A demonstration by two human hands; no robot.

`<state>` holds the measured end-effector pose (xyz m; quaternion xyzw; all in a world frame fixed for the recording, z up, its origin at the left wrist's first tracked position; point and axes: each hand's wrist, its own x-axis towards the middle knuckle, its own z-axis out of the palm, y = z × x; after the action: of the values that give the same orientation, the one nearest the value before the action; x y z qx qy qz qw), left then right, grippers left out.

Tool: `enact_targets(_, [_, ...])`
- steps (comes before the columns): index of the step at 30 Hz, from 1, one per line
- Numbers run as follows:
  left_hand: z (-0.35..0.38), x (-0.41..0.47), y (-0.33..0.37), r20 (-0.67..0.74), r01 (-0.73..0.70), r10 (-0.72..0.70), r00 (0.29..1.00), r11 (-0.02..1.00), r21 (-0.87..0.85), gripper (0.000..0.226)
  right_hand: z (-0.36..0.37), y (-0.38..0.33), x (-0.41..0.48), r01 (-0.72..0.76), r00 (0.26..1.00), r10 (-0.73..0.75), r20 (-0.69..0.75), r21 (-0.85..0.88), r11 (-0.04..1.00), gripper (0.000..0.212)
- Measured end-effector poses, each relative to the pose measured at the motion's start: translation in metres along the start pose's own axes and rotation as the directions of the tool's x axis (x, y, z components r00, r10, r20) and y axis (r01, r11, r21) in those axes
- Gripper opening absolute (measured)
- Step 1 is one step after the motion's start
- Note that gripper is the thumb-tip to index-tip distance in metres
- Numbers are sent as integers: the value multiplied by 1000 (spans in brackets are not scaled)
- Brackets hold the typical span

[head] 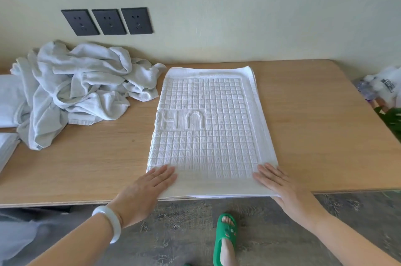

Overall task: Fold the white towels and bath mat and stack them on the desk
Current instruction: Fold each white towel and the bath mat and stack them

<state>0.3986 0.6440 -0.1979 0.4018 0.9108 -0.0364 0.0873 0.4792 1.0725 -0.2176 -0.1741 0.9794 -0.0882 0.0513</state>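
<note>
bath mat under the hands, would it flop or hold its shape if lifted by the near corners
Probably floppy: the bath mat is woven cloth, doubled in layers along its right edge, so it should sag between the left hand and right hand. Likely heavier than the crumpled towels, given its thick raised grid.

Hotel-style guest room, seen at the desk.
A wooden desk (303, 114) stands against a pale wall (238, 16) with three black sockets (107, 21) in a row. On it lie a white bath mat (208, 127) embossed with large letters and a heap of white towels (76, 90), above a grey stone-patterned floor (184, 222).
</note>
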Motion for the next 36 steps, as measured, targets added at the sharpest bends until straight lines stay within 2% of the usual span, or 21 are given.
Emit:
enact_targets(3, [-11, 3, 4, -15, 21, -20, 1000, 998, 63, 110, -6, 3, 4, 5, 1000, -5, -10, 53, 999, 93])
enact_targets(6, [-6, 0, 0, -59, 15, -16, 998, 1000, -14, 98, -11, 4, 3, 8, 1000, -8, 3, 144, 989, 82])
enact_targets(8, [-8, -5, -4, 4, 30, -30, 1000, 995, -92, 93, -20, 4, 1, -3, 999, -4, 35, 190, 982, 66])
enact_targets(10, [-20, -11, -4, 60, 59, -47, 997, 976, -210, 75, -35, 0, 0, -41, 986, -1, 166, 247, 968, 47])
enact_targets(11, [-31, -14, -4, 153, 102, -58, 987, 948, -302, 64, -41, 4, 0, -89, 965, 11, 263, 285, 954, 44])
enact_targets(13, [-61, -13, -8, 333, 191, -33, 942, 869, -457, 40, -60, 11, 3, -276, 869, 57, 492, 384, 881, 48])
enact_targets(14, [-76, -8, -13, 397, 235, -10, 918, 819, -524, 28, -69, 16, 7, -359, 822, 63, 566, 429, 829, 50])
enact_targets(16, [-95, 3, -29, 459, 363, -34, 888, 665, -653, 14, -80, 27, 21, -463, 829, 154, 538, 503, 730, 54])
enact_targets(18, [-97, 18, -44, 428, 457, -171, 888, 442, -772, 14, -86, 29, 40, -538, 842, 318, 435, 658, 527, 60])
enact_targets(20, [-85, 33, -45, 393, 476, -357, 848, 184, -860, 17, -85, 17, 62, -518, 823, 417, 385, 811, 273, 47])
enact_targets(21, [-74, 40, -43, 395, 472, -447, 802, 71, -878, 16, -79, 11, 72, -516, 795, 476, 377, 833, 202, 37])
enact_targets(22, [-61, 47, -40, 403, 486, -532, 745, 20, -874, 16, -74, 3, 81, -527, 759, 541, 363, 830, 183, 29])
enact_targets(23, [-49, 53, -37, 396, 507, -612, 684, 9, -862, 17, -65, -2, 88, -558, 706, 624, 336, 806, 197, 24])
enact_targets(25, [-36, 60, -27, 348, 552, -727, 592, 51, -832, 23, -53, -9, 97, -617, 621, 741, 256, 743, 260, 25])
enact_targets(27, [-37, 64, -17, 268, 563, -781, 565, 127, -817, 25, -50, -14, 100, -657, 590, 786, 186, 677, 333, 29])
enact_targets(29, [-43, 66, -10, 169, 518, -804, 570, 192, -833, 22, -53, -16, 100, -637, 591, 801, 93, 664, 392, 24])
enact_targets(32, [-45, 73, -10, 87, 483, -844, 529, 215, -849, 22, -52, -20, 99, -614, 541, 841, 7, 687, 389, 32])
enact_targets(36, [-32, 82, -6, 78, 651, -893, 443, 261, -713, 24, -34, -19, 108, -770, 480, 876, -45, 456, 446, 41])
